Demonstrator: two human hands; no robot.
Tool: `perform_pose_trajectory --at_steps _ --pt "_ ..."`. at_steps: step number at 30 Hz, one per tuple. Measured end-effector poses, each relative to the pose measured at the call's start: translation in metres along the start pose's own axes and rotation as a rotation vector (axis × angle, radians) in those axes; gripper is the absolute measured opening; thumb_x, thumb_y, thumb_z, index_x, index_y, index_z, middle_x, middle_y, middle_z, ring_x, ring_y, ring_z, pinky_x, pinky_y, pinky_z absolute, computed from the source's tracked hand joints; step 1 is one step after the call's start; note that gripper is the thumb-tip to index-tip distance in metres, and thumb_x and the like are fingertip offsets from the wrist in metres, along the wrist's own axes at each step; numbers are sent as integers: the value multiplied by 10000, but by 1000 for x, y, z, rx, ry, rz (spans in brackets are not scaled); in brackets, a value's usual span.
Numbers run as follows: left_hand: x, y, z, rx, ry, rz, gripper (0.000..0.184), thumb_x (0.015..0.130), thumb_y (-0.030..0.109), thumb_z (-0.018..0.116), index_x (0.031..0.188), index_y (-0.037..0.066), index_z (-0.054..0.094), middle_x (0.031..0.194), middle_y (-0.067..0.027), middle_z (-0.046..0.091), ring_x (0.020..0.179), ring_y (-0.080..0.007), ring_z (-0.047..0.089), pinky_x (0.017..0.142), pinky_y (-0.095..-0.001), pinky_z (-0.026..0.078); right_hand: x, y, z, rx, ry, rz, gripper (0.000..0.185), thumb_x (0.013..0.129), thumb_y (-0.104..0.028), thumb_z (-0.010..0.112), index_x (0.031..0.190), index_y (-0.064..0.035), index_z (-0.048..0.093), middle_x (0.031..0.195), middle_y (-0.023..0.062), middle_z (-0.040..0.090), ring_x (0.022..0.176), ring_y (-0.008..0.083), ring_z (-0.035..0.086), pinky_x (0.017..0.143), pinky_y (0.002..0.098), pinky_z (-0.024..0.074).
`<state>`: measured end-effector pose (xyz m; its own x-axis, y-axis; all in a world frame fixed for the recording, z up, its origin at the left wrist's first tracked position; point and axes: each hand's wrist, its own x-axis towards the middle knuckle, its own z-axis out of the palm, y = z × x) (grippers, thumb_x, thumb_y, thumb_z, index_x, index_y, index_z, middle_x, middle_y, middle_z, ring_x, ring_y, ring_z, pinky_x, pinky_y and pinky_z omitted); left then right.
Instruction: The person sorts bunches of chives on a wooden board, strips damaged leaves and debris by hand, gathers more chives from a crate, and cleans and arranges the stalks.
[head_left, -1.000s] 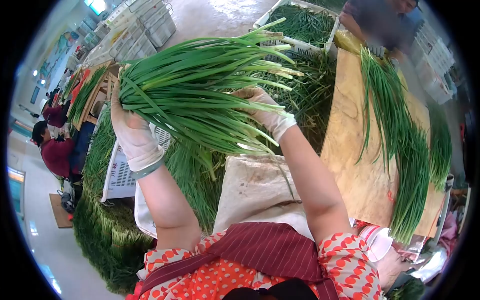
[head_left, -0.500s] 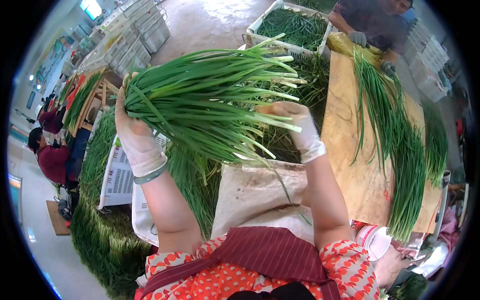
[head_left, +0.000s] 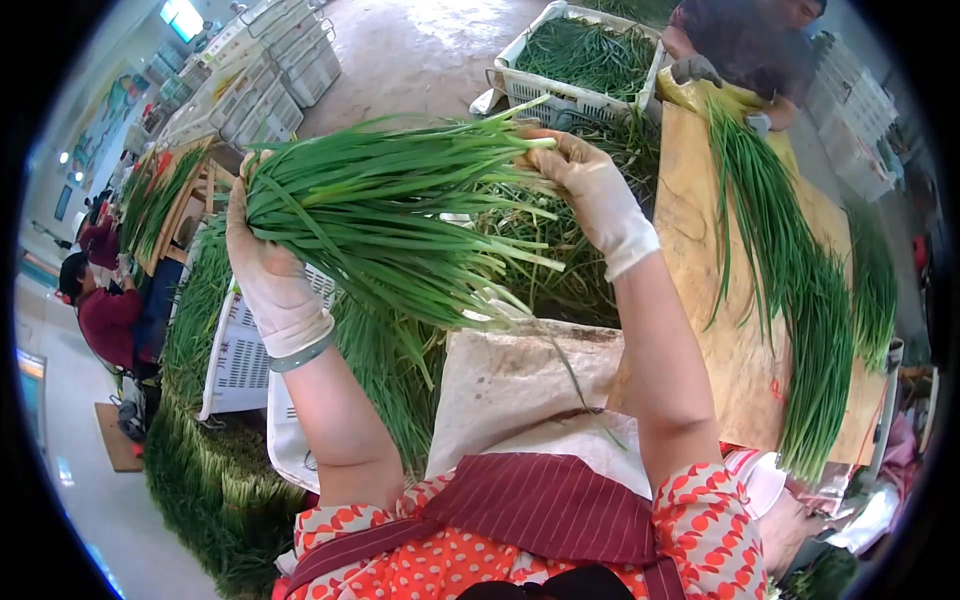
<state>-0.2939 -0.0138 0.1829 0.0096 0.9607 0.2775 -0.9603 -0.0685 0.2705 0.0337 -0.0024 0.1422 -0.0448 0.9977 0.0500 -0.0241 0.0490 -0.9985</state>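
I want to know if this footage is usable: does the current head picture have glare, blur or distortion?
Head view: strong fisheye bending, black corners; head view, top: the window is overexposed, the floor has glare; head view, upper right: the co-worker looks hazy; head view, centre: the bunch of green stalks is fairly sharp.

Whitish gloves (head_left: 622,222) accompany a maroon apron (head_left: 560,510) (pinstriped) and patterned sleeves (head_left: 708,530).
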Motion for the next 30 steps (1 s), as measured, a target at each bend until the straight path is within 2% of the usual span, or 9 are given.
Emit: perform_pose_trajectory --at_steps 3,4,6,13,15,17,21,28,30 --pt "0 14 -9 224 -46 83 310 935 124 399 1169 -25 539 1166 -161 591 1077 -273 568 959 -427 454 -5 -16 5 598 -127 -109 279 887 -214 586 1081 -14 607 738 8 612 731 141 608 802 302 506" --pt "0 5 1 225 -41 80 310 935 124 399 1169 -25 539 1166 -161 591 1077 -273 568 959 -427 454 -4 -16 1 721 -226 -166 273 900 -233 573 1016 10 621 745 11 607 750 140 610 776 289 509" --pt "1 -15 24 448 436 386 316 929 144 415 1166 -27 535 1164 -171 589 1083 -282 563 964 -444 447 -3 -18 4 556 -131 -155 289 901 -271 574 972 5 625 741 14 619 740 141 620 744 280 509" --pt "-4 -2 -2 334 96 154 297 942 176 400 1114 -15 550 1104 -174 607 1015 -276 590 924 -426 475 -6 -10 17 288 122 -160 298 911 -280 549 905 7 631 727 56 651 703 143 607 751 278 477" --pt "-2 -7 -3 282 102 126 288 943 168 407 1107 -20 551 1095 -167 611 1012 -272 590 922 -419 474 -6 -5 26 166 -6 -352 204 836 -187 635 996 -61 648 918 67 652 840 152 612 819 291 484" --pt "0 -11 -3 267 108 110 284 943 160 408 1105 -24 551 1094 -162 613 1010 -266 591 922 -414 473 -10 -5 33 75 -128 -376 373 718 -57 721 1074 -151 663 1126 72 617 992 181 596 895 316 485" --pt "0 -14 -6 281 227 123 272 944 138 403 1100 -23 558 1092 -143 618 1013 -251 589 923 -399 472 6 20 27 -469 -1 -711 377 700 -29 708 1067 -95 649 1083 100 622 954 257 613 847 314 494" --pt "0 -9 -13 192 182 81 275 939 106 390 1121 -14 556 1090 -141 619 1023 -245 587 928 -393 473 -8 34 6 -550 141 -606 402 725 -177 720 1104 -92 616 1069 116 617 920 294 610 790 354 487" --pt "-1 -14 -11 416 322 301 287 937 93 373 1133 -24 547 1099 -147 615 1023 -249 589 931 -397 478 -13 43 3 -553 156 -634 329 740 -212 708 1045 -101 656 988 120 635 873 293 613 767 358 481"
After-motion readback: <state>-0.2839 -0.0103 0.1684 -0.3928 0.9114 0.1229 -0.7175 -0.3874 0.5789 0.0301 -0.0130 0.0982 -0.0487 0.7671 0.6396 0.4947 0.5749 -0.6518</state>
